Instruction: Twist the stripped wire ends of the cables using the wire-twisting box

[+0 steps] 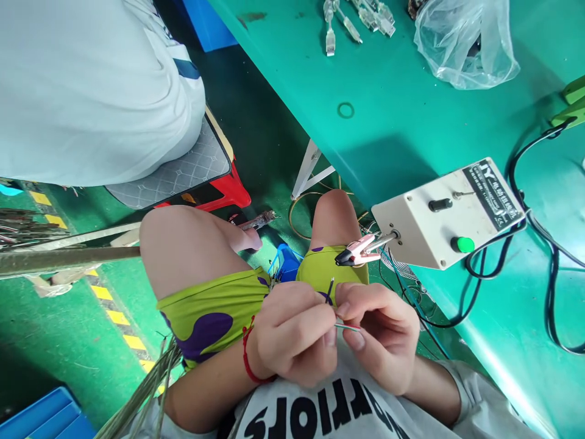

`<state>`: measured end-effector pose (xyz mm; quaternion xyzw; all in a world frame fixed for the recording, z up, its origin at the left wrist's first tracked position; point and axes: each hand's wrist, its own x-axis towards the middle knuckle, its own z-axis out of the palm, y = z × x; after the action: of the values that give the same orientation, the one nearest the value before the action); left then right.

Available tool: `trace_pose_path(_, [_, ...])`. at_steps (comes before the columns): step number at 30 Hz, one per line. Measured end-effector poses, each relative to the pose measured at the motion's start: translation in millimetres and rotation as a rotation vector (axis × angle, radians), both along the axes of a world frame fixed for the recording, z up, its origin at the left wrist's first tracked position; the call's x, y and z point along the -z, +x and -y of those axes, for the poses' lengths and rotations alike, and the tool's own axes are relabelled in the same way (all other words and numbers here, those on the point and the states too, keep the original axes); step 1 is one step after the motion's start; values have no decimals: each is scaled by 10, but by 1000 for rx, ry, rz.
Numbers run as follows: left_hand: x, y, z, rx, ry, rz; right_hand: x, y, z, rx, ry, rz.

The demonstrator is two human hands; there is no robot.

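Note:
My left hand (297, 335), with a red string bracelet (249, 350) at the wrist, is closed in a pinch around thin insulated wires. A dark wire (329, 291) sticks up between my hands, its tip pale. Red, white and green wires (348, 327) run across from the left fingers to the right. My right hand (381, 332) is closed too, thumb and fingertips pinching these wires. Just beyond my hands, a clip (359, 250) with black tips sits on the shaft of a white machine box (439, 216). The rest of the cable is hidden by my hands.
The box stands at the edge of a green table (388, 116), black cords (507, 244) behind it. Farther off lie USB cable ends (361, 21) and a plastic bag (466, 46). A person in white (100, 91) sits at left; bundled cables (150, 378) hang by my left arm.

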<state>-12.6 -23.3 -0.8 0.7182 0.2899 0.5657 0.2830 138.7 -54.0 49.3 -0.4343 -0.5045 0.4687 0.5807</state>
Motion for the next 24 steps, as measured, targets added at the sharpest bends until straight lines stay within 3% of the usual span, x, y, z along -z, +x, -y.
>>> trace_pose_path(6, [-182, -23, -118, -20, -38, 25, 16, -37, -76, -17, -26, 6])
trace_pose_path(16, [-158, -48, -128, -89, -75, -35, 29, 0, -150, -15, -10, 27])
trace_pose_path(24, [-144, -29, -166, -34, -76, -7, 40, 20, -138, -9, -62, -20])
